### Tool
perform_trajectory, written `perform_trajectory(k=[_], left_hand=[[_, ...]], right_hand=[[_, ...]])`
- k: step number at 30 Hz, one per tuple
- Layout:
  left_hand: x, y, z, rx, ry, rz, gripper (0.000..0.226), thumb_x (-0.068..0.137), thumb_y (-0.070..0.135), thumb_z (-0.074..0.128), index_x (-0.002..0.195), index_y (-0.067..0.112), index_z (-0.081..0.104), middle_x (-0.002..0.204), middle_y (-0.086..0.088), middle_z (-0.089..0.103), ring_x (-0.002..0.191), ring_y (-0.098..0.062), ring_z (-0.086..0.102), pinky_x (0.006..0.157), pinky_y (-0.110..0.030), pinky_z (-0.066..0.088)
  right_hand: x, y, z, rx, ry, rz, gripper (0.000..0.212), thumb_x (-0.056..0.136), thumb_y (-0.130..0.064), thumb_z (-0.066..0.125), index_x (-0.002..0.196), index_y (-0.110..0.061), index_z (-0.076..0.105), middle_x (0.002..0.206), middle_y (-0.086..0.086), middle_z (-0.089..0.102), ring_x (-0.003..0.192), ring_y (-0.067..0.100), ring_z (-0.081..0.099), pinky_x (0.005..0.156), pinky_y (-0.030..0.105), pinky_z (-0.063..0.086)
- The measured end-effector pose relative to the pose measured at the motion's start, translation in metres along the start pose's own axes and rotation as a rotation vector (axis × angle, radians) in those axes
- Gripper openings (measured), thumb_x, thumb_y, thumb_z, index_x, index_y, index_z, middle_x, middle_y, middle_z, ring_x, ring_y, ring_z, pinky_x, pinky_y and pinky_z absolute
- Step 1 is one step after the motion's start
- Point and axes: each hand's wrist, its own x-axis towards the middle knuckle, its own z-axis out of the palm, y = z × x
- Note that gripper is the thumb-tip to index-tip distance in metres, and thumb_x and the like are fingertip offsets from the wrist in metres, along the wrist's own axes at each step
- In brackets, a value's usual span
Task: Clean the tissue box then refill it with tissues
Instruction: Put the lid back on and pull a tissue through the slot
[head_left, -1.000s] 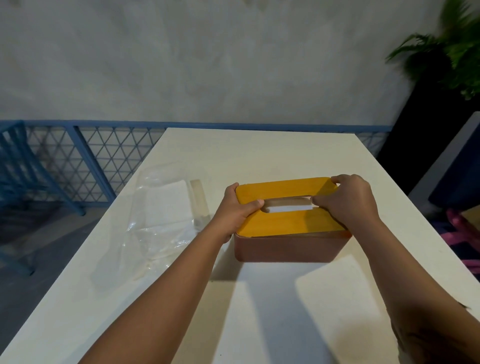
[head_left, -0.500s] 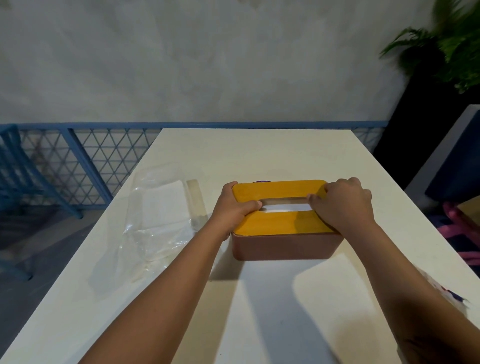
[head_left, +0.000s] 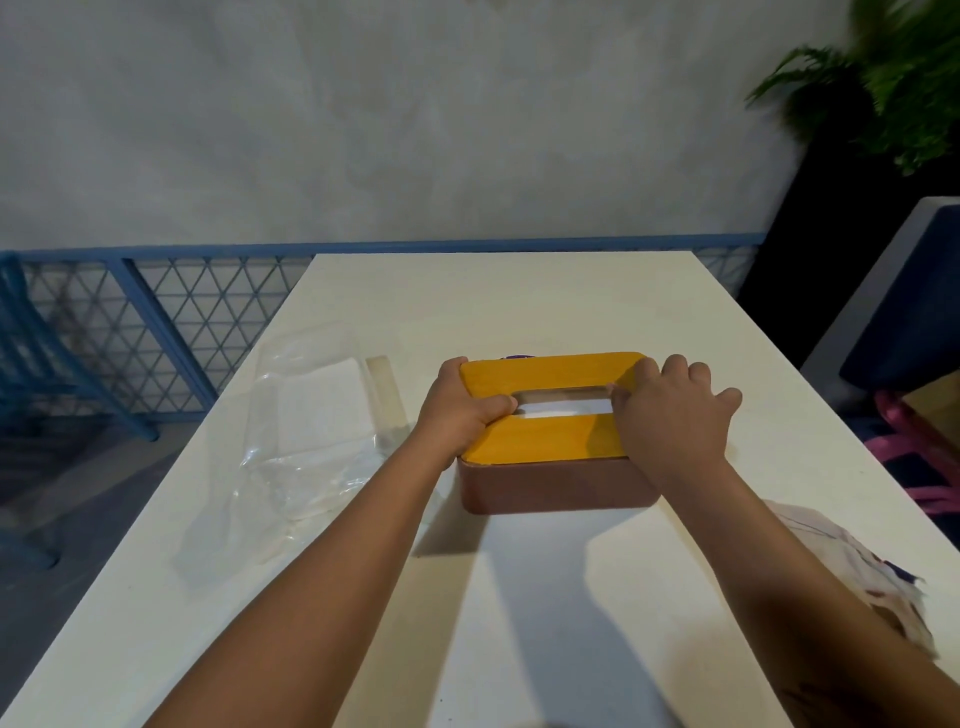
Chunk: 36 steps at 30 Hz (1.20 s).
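Left hand (head_left: 462, 410) and right hand (head_left: 670, 423) grip tissue box (head_left: 550, 447)

The tissue box (head_left: 558, 483) has a matt brown body, its lid (head_left: 545, 444) smooth yellow wood; crinkled glossy plastic wrap (head_left: 306, 441) nearby.
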Motion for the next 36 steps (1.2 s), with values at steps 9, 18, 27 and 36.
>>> perform_trajectory(k=[9, 18, 27, 36], left_hand=[[0.000, 0.004, 0.000, 0.064, 0.001, -0.033, 0.081, 0.079, 0.031, 0.072, 0.143, 0.017, 0.025, 0.136, -0.009, 0.043, 0.119, -0.028, 0.047, 0.091, -0.035, 0.042], [-0.002, 0.003, 0.002, 0.035, -0.004, -0.084, 0.087, 0.081, 0.033, 0.070, 0.147, 0.022, 0.015, 0.145, -0.006, 0.036, 0.125, -0.028, 0.043, 0.096, -0.037, 0.041], [-0.001, 0.001, 0.002, 0.055, 0.025, -0.074, 0.085, 0.081, 0.031, 0.069, 0.147, 0.023, 0.017, 0.145, -0.006, 0.035, 0.125, -0.027, 0.042, 0.093, -0.033, 0.039], [0.000, 0.000, 0.002, 0.075, 0.028, -0.071, 0.086, 0.080, 0.032, 0.069, 0.147, 0.024, 0.016, 0.145, -0.006, 0.035, 0.124, -0.026, 0.043, 0.090, -0.031, 0.038]], right_hand=[[0.002, 0.002, -0.002, -0.014, 0.013, -0.071, 0.034, 0.097, -0.031, 0.034, 0.110, -0.007, 0.054, 0.108, 0.012, 0.056, 0.104, 0.032, 0.048, 0.085, 0.042, 0.034], [0.020, 0.000, -0.012, 0.196, -0.102, -0.406, 0.028, 0.089, -0.025, 0.052, 0.116, -0.026, 0.061, 0.121, 0.001, 0.051, 0.114, 0.023, 0.043, 0.088, 0.037, 0.033], [0.052, -0.014, -0.026, 0.151, -0.254, -0.862, 0.020, 0.086, -0.037, 0.062, 0.104, -0.035, 0.072, 0.138, -0.005, 0.041, 0.128, 0.019, 0.030, 0.102, 0.039, 0.025], [0.064, -0.034, -0.012, -0.001, -0.239, -1.124, 0.018, 0.088, -0.041, 0.060, 0.098, -0.037, 0.074, 0.144, -0.003, 0.037, 0.127, 0.020, 0.028, 0.097, 0.041, 0.032]])
